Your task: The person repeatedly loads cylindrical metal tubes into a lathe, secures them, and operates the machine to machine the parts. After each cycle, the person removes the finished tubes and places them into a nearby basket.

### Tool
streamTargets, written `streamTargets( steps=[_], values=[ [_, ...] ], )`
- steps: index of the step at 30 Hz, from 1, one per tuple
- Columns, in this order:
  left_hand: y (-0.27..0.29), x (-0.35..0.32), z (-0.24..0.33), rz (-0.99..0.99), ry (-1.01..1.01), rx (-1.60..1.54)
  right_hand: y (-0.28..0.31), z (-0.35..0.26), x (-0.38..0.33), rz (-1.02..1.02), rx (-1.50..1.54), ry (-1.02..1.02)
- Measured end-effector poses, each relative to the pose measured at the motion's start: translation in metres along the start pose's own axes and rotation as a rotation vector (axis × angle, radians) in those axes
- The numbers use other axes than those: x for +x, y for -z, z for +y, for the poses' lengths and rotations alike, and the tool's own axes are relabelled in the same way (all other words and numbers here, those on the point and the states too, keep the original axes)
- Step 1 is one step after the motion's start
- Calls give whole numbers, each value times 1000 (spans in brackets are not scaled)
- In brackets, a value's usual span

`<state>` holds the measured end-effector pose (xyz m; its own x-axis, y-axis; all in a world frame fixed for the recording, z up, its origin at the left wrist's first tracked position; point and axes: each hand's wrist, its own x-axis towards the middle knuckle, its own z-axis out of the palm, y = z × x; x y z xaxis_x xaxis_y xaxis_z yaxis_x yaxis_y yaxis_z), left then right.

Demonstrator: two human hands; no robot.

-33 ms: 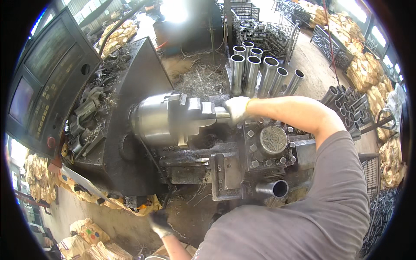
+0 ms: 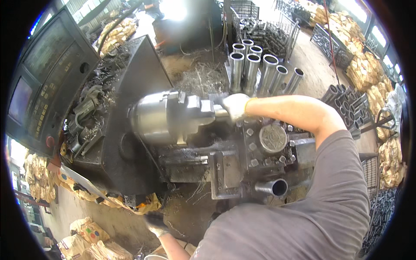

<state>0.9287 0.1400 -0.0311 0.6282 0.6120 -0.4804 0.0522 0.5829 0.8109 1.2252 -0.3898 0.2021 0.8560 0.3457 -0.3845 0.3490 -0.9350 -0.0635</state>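
My right hand [image 2: 236, 107], in a whitish glove, is wrapped round the end of a shiny metal tube [image 2: 220, 111]. The tube's other end sits between the stepped jaws [image 2: 193, 108] of a lathe chuck [image 2: 152, 118]. Low in the view, my left hand [image 2: 156, 223] wears a glove with dark, smeared fingers. It is beside the lower end of a dark rod [image 2: 164, 197] that hangs in front of the machine. Blur hides whether those fingers hold the rod.
A tool post [image 2: 273, 138] with bolts stands right of the chuck, and a loose tube [image 2: 277, 187] lies nearer me. Several upright tubes [image 2: 252, 65] stand behind. The control panel [image 2: 47, 91] rises at left. More tubes [image 2: 346, 108] are stacked at right.
My left hand has shifted slightly down and left. My right hand stays at the tube end, with the chuck in the same place.
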Motion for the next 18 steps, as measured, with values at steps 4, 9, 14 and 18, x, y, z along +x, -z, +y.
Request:
streamTargets(
  steps=[4, 9, 14, 18],
  values=[
    [-12, 1, 47, 103, 34, -59, 17, 9, -12, 46, 341, 145],
    [12, 23, 77, 62, 291, -208, 30, 0, -18, -132, 461, 6],
    [25, 51, 80, -129, 393, -68, 6, 7, 2, -69, 670, -43],
    [21, 53, 70, -132, 174, 46, 37, -18, -57, 187, 333, -133]
  ],
)
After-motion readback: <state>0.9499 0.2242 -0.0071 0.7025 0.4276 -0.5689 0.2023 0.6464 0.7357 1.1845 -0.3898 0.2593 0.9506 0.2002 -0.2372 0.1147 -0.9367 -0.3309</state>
